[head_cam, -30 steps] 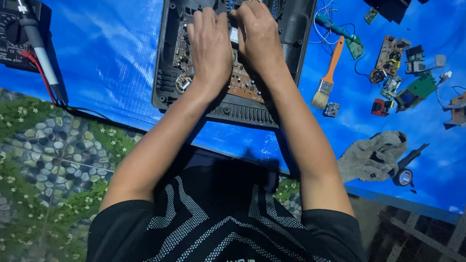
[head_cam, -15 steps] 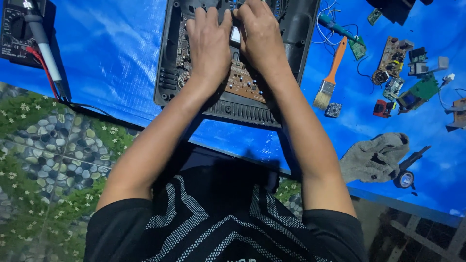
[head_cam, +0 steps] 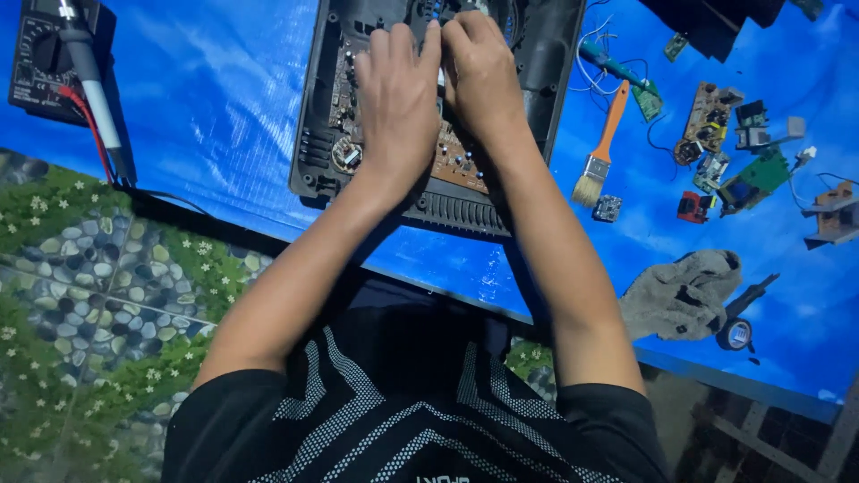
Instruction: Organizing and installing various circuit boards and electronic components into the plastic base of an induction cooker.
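An open black device case [head_cam: 315,152] lies on a blue tarp [head_cam: 215,116], with a brown circuit board [head_cam: 458,163] inside it. Both my hands rest on the board, side by side. My left hand [head_cam: 396,103] lies palm down over the middle of the board, fingers pointing away from me. My right hand [head_cam: 480,76] is curled beside it. The fingertips of both meet near the far edge of the board, around a small part that they hide. Whether either hand grips it is not visible.
A black multimeter [head_cam: 36,55] with a grey probe [head_cam: 92,72] and red wire lies far left. To the right of the case are an orange-handled brush [head_cam: 605,143], several small circuit boards [head_cam: 716,121] and a grey rag [head_cam: 682,295]. A pebble-and-grass patterned mat [head_cam: 80,268] covers the near floor.
Both hands have shifted a little farther up the board and drawn closer together at the fingertips. The case stays where it was.
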